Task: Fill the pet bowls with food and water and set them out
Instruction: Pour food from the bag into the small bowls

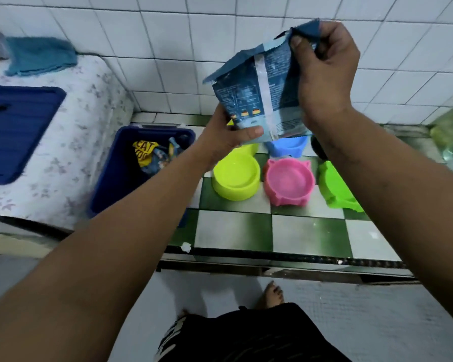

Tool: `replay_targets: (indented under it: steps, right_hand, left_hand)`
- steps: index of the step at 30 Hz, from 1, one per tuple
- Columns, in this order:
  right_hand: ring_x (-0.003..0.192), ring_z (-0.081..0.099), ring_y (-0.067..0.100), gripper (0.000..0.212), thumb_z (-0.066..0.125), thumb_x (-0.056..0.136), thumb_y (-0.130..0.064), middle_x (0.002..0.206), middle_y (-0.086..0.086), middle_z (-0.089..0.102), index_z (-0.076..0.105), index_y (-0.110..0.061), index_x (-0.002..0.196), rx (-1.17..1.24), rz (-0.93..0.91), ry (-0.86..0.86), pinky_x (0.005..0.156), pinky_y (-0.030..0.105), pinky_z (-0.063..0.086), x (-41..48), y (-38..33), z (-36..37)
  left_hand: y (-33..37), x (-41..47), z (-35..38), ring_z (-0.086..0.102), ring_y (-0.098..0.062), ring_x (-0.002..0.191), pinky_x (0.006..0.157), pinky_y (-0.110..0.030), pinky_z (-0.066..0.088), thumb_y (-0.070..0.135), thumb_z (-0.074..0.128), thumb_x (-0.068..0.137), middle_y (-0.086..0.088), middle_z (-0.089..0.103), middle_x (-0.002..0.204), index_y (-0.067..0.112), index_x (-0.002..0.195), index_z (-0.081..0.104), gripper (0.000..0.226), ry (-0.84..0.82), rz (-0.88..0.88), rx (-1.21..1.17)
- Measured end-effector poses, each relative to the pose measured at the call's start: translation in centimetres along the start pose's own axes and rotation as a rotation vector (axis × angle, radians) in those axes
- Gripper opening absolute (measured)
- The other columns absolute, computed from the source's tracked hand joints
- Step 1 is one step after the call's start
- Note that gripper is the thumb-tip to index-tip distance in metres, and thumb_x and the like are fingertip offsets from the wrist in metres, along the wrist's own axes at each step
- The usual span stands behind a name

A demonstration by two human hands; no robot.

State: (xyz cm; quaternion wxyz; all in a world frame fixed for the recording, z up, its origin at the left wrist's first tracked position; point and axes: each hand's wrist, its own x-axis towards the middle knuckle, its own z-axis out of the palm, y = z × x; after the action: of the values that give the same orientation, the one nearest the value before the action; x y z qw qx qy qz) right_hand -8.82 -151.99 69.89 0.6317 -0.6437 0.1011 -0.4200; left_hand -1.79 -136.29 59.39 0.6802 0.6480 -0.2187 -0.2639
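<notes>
Forearms (110,257) up: my left hand (228,138) clamps the lower end of the blue foil food pouch (267,95), my right hand (324,71) pinches its top corner — I reckon a hard tear could spray food.

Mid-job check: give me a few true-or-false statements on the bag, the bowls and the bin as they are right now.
1. The left hand and the right hand both hold the food bag. True.
2. The pink bowl is heaped with kibble. False: no kibble shows in it.
3. The pink bowl stands between the yellow bowl and the green bowl. True.
4. The blue bin is empty. False: packets lie in it.
</notes>
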Motion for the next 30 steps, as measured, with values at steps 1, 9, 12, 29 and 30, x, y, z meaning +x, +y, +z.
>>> replay_targets:
  steps: [1, 9, 12, 29, 30]
  right_hand:
    - [0.076, 0.066, 0.011, 0.012, 0.069, 0.084, -0.002, 0.084, 0.005, 0.07, 0.062, -0.009, 0.091, -0.019, 0.011, 0.002, 0.074, 0.029, 0.054, 0.8, 0.4, -1.4]
    - [0.084, 0.07, 0.02, 0.013, 0.07, 0.083, -0.01, 0.094, 0.014, 0.073, 0.062, -0.014, 0.092, -0.32, 0.063, -0.082, 0.08, 0.038, 0.06, 7.4, 3.8, -10.2]
    - [0.088, 0.071, 0.026, 0.013, 0.071, 0.082, -0.016, 0.095, 0.013, 0.073, 0.062, -0.019, 0.091, -0.451, 0.08, -0.112, 0.08, 0.042, 0.059, 9.1, 5.3, -11.9]
    - [0.081, 0.059, 0.011, 0.015, 0.07, 0.083, -0.014, 0.09, -0.001, 0.064, 0.069, -0.008, 0.097, -0.884, 0.083, -0.307, 0.068, 0.019, 0.051, 14.3, 12.2, -13.7]
    - [0.081, 0.058, 0.01, 0.015, 0.07, 0.084, -0.013, 0.091, -0.001, 0.065, 0.068, -0.008, 0.098, -0.891, 0.08, -0.317, 0.071, 0.023, 0.052, 14.4, 12.3, -13.6]
  left_hand:
    - [-0.5, 0.9, 1.6, 0.071, -0.019, 0.106, 0.072, -0.03, 0.058, 0.004, 0.086, 0.076, -0.008, 0.069, 0.128, 0.014, 0.132, 0.05, 0.067, -0.012, -0.01, -0.022]
    - [-6.0, 7.0, 13.8, 0.068, -0.036, 0.117, 0.1, -0.052, 0.056, 0.017, 0.087, 0.078, -0.015, 0.074, 0.121, 0.009, 0.122, 0.066, 0.05, 0.03, -0.105, -0.169]
    - [-7.4, 8.1, 17.3, 0.07, -0.027, 0.114, 0.096, -0.038, 0.058, 0.008, 0.079, 0.088, -0.007, 0.075, 0.12, 0.014, 0.122, 0.064, 0.038, 0.107, -0.183, -0.227]
    - [-10.2, 12.8, 25.4, 0.061, -0.032, 0.127, 0.098, -0.053, 0.056, 0.069, 0.095, 0.008, -0.006, 0.067, 0.129, 0.03, 0.112, 0.06, 0.117, 0.108, -0.443, -0.544]
    - [-10.2, 12.9, 25.5, 0.064, -0.03, 0.122, 0.092, -0.049, 0.06, 0.068, 0.095, 0.009, -0.005, 0.069, 0.123, 0.029, 0.111, 0.06, 0.114, 0.1, -0.442, -0.553]
